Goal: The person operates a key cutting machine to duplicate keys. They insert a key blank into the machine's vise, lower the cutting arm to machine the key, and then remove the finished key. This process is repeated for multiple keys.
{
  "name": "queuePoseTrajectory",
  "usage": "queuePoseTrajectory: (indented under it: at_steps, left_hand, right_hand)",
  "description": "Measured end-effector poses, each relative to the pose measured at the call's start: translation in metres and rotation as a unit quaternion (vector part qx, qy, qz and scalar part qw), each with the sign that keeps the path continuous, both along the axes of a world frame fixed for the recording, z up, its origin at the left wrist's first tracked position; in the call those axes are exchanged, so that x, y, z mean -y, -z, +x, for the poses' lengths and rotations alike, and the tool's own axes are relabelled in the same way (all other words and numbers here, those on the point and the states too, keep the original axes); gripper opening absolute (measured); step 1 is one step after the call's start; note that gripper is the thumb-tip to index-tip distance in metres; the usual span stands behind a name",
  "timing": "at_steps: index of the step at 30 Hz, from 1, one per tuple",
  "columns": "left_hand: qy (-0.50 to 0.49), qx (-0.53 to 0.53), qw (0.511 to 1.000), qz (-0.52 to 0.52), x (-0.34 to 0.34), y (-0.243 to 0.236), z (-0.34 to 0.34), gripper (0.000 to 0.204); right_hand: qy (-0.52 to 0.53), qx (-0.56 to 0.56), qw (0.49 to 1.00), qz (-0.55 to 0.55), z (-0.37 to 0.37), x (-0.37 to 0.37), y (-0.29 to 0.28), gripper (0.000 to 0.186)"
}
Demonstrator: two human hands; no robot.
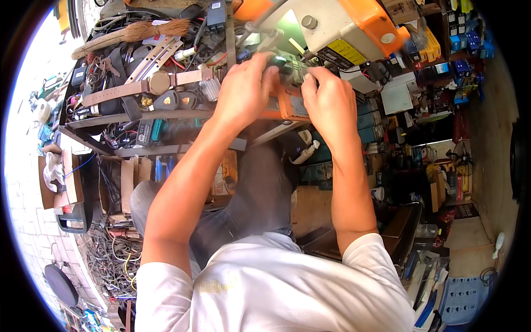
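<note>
A white shirt [287, 288] fills six o'clock, small yellow print [217, 284] on its chest. Toward one sits a cream-and-orange machine [323, 30]. Near twelve, the left hand [247, 88] has curled fingers; the right hand [330, 102], between one and two, nearly pinches. I can't tell what either grips. The machine's yellow-and-black printed label [345, 52] is at one; a pale green metal block [297, 72], just past twelve, lies between both hands.

From here I see a cream-and-orange machine [323, 25] — its label [349, 51] yellow and black. The shirt [293, 288] is white, the trousers [263, 191] grey.
</note>
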State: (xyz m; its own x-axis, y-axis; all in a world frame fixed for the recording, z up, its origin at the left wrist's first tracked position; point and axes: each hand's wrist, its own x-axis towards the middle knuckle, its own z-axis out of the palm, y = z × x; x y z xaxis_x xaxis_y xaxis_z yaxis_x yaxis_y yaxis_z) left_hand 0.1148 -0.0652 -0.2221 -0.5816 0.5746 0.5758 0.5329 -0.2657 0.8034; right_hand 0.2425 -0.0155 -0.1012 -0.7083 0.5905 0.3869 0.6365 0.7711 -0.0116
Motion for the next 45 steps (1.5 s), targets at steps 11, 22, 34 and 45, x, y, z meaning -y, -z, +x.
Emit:
queuePoseTrajectory:
  at_steps: [11,22,34,45]
  left_hand:
    - [-0.019,-0.028,0.999,0.024,-0.001,0.006,0.004,0.026]
    - [-0.036,-0.018,0.999,-0.024,-0.005,-0.01,0.001,0.026]
    - [0.171,0.634,0.753,-0.048,0.005,-0.026,-0.001,0.035]
    - [0.164,0.647,0.741,-0.07,0.082,-0.009,0.059,0.042]
  right_hand:
    - [-0.016,-0.045,0.998,-0.032,0.012,-0.001,0.007,0.023]
    - [-0.198,-0.11,0.972,0.068,0.045,-0.004,0.027,0.03]
    - [-0.296,-0.217,0.922,0.124,0.038,-0.028,0.036,0.027]
    - [-0.307,-0.247,0.916,0.071,-0.033,-0.013,0.024,0.015]
